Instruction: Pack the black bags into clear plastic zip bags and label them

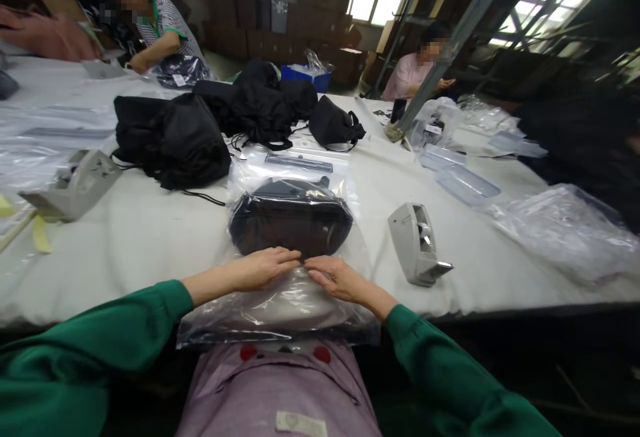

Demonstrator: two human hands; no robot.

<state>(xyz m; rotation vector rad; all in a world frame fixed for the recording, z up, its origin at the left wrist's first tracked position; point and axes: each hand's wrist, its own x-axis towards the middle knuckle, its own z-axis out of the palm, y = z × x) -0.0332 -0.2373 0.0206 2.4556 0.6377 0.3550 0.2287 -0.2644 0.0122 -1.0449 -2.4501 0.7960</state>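
A dark bag (pixel 293 217) lies inside a large clear plastic bag (pixel 280 320) in front of me, and the plastic's near edge hangs toward my lap. My left hand (pixel 265 268) rests flat on the plastic along the near side of the dark bag, fingers stretched toward the middle. Opposite it, my right hand (pixel 336 277) lies on the plastic as well, fingers extended. The fingertips of both hands almost meet, and neither hand grips anything. At the far end of the plastic shows a dark printed strip (pixel 299 162).
Tape dispensers (pixel 417 244) (pixel 73 184) stand at right and left. Black drawstring bags (pixel 173 137) are heaped behind. Clear plastic bags (pixel 570 230) and clear trays (pixel 467 182) lie at right. A metal post (pixel 450 50) rises from the table. Two people (pixel 173 27) (pixel 407 74) sit beyond.
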